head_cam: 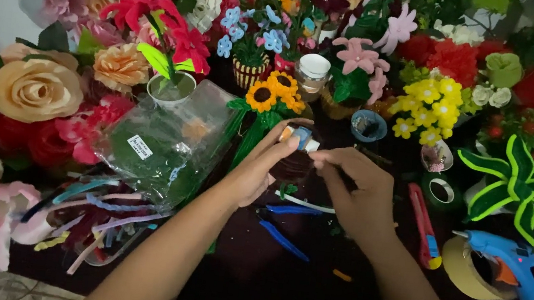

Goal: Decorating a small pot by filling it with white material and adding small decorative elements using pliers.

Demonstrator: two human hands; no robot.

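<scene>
A dark tabletop [277, 287] fills the view, crowded along its far side with handmade paper and pipe-cleaner flowers. At the left lies a clear plastic bag of green material [158, 150], and below it a clear packet of coloured pipe cleaners [89, 216]. At the right a striped green pipe-cleaner plant [521, 184] stands above a blue hot-glue gun [517, 265], whose nozzle rests over a roll of tan tape [466, 269]. A red utility knife [424, 227] lies just right of the hands, and blue-handled pliers [282, 223] lie under them. The left hand [258, 169] curls its fingers around a small dark round piece [293, 165], thumb pressed on a small blue-and-white object [302, 137] at its top. The right hand [357, 188] meets it from the right, fingertips pinched closed at the piece's edge; what they pinch is too small to tell.
</scene>
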